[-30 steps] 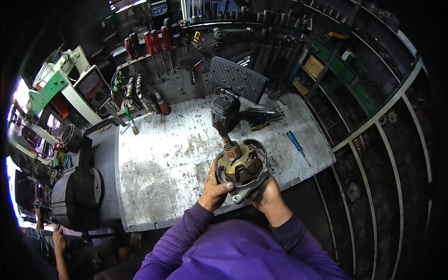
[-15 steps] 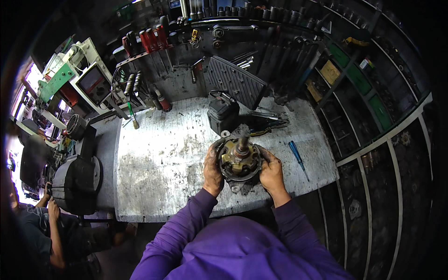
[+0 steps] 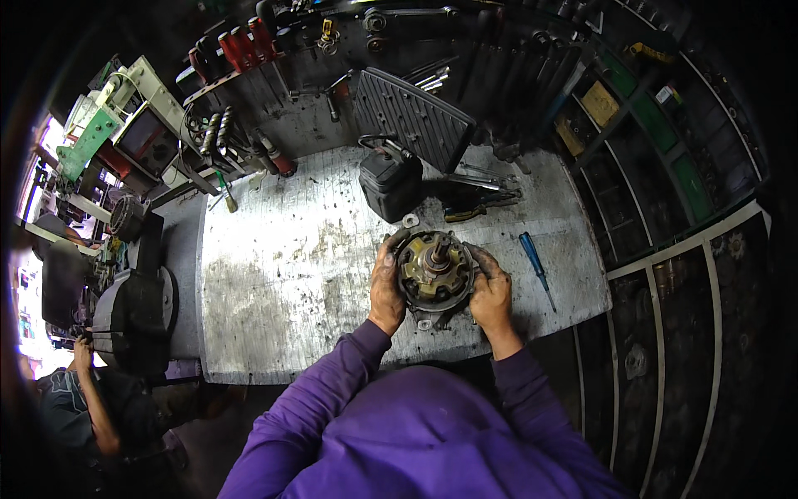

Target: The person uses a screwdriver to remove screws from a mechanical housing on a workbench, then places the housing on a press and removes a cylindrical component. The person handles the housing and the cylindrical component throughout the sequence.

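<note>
Between my hands is a round, greasy alternator part, a metal housing with its rotor and shaft [image 3: 435, 268] facing up and mounting ears at its far and near sides. My left hand [image 3: 386, 289] is closed around the left rim, and my right hand [image 3: 490, 293] grips the right rim. Most fingertips are hidden around the sides and underneath. Just beyond it stands a black box-shaped container [image 3: 389, 185]. A blue screwdriver [image 3: 537, 270] lies to the right of my right hand.
Dark-handled pliers [image 3: 474, 206] and metal tools lie at the back of the stained workbench [image 3: 274, 274], before a tilted ribbed panel [image 3: 416, 121]. Red-handled screwdrivers [image 3: 241, 50] hang at the back left. Shelves [image 3: 665, 274] flank the right. Another person [image 3: 87, 407] works at far left.
The rotor and housing are turned and tilted slightly differently in my hands, with the shaft pointing more toward the camera. My right fingers have shifted along the rim. The whole view has also moved a little.
</note>
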The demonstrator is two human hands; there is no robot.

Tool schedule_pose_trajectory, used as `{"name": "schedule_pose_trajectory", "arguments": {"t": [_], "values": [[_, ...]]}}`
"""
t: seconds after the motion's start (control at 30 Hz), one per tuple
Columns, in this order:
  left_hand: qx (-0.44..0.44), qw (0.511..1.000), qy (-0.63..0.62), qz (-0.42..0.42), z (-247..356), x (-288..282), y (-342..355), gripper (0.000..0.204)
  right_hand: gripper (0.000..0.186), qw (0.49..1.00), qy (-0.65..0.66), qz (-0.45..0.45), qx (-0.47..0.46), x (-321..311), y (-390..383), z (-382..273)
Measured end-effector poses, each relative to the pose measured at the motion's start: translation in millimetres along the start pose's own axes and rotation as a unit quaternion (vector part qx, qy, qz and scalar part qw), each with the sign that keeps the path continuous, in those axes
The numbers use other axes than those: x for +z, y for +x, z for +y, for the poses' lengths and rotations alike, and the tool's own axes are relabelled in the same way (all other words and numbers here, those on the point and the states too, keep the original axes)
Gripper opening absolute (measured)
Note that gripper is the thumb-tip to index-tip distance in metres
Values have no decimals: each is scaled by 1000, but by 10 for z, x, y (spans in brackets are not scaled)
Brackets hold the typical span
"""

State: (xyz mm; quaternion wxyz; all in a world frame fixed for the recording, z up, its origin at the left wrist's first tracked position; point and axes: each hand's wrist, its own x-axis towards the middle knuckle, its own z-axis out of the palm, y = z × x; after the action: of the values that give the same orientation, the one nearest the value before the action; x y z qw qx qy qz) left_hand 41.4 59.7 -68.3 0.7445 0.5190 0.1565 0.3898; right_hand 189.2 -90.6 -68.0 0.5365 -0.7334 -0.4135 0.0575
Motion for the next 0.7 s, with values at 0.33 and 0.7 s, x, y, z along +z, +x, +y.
{"name": "schedule_pose_trajectory", "arguments": {"t": [0.33,0.7], "values": [[-69,953,295,23,621,-812,-405,76,37,975,-71,204,48,-960,95,-795],[109,681,676,260,2611,-2428,-1392,49,72,784,344,-497,137,512,78,-2313]]}}
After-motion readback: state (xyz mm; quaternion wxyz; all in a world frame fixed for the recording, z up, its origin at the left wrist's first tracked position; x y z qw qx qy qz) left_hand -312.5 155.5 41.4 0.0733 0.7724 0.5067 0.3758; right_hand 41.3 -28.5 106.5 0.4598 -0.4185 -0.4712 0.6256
